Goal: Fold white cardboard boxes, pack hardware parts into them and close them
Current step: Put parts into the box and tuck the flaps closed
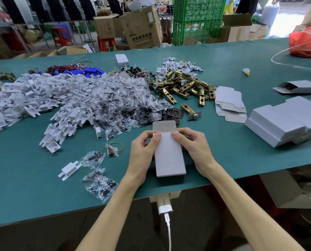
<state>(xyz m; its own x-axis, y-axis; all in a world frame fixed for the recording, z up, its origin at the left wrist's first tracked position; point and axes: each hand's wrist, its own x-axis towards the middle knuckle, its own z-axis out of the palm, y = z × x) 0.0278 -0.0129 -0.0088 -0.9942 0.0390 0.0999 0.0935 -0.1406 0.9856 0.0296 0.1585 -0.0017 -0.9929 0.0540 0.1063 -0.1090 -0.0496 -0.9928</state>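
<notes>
A small white cardboard box (169, 154) lies lengthwise near the front edge of the green table (42, 196). Its far end flap (164, 126) stands open, showing grey inner card. My left hand (143, 151) grips the box's left side, thumb on top near the open end. My right hand (192, 144) grips the right side, thumb also on top. Brass latch parts (185, 86) lie heaped beyond, one loose latch (190, 111) nearer. Black plates (171, 114) sit just behind the box. What is inside the box is hidden.
Heaps of white plastic pieces (33, 98) and bagged screws (118, 98) fill the left. Loose screw bags (102, 187) lie by my left forearm. Flat box blanks (230, 104) and closed white boxes (286, 122) sit at right. A red bag (305, 42) is at far right.
</notes>
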